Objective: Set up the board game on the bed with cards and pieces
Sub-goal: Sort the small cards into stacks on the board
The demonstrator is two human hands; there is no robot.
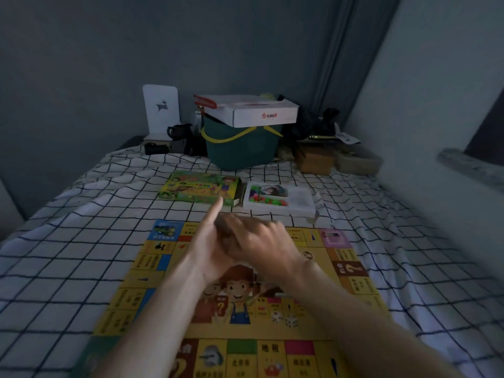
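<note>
Both forearms reach over the game board point(152, 271), already unfolded flat on the bed point(68, 241) near its front edge. Above the board's middle the left hand point(210, 249) and right hand point(259, 241) meet; the left forefinger points straight out, the right fingers curl against the left palm, and whether they hold anything I cannot tell. No cards or pieces show on the board yet. Beyond its far edge lie the game box point(199, 186) and, beside it, the tray of pieces point(286, 197), apparently still to be laid out.

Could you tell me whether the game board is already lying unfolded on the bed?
Yes, the game board lies open and flat on the checked bedsheet, with both hands above its middle.
</note>
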